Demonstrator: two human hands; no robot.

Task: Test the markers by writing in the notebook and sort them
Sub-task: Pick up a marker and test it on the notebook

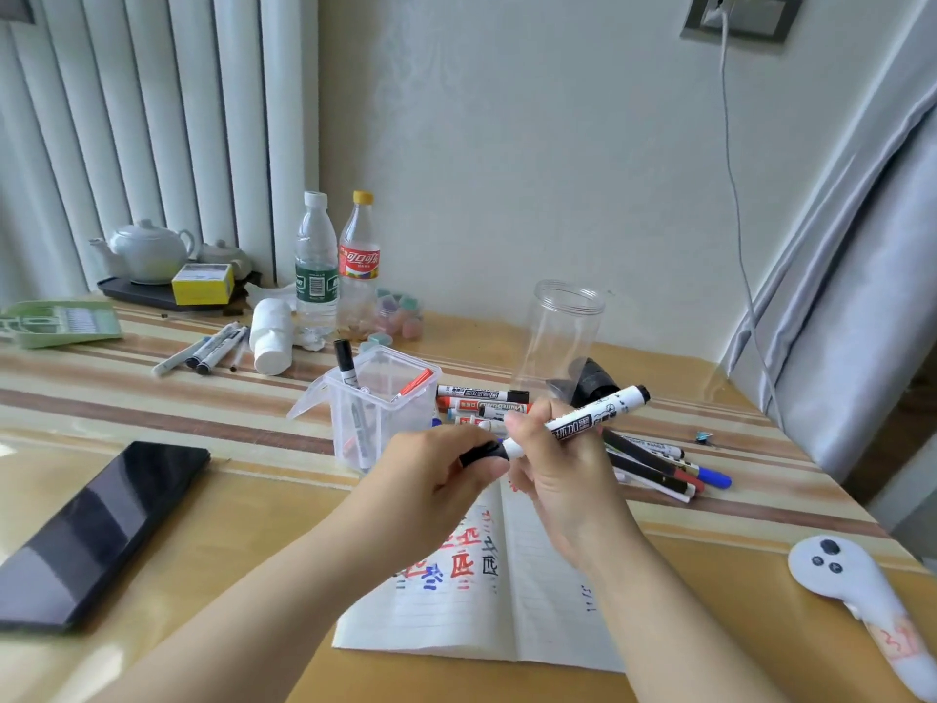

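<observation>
At 9 o'clock: one black phone (96,535), flat and glossy, on the striped table (152,398). Farther back at 10 o'clock, a loose group of about four markers (203,350), and one white teapot (147,251) on a dark tray.

At 12 o'clock: two plastic bottles (317,266), one green-labelled, one red-labelled; in front of them one clear square tub (380,403), lid hinged open, a few markers standing inside.

Centre: your left hand (431,479) pinches the black cap (484,453). Your right hand (563,474) grips one white-barrelled marker (583,418), black print, black end pointing to 2 o'clock. Both hover above the open notebook (532,601): lined pages, red, blue and black test strokes.

At 1 o'clock: one clear round jar (563,332). Below it a pile of markers (654,466), count unclear.

At 4 o'clock: one white controller (852,575).
</observation>
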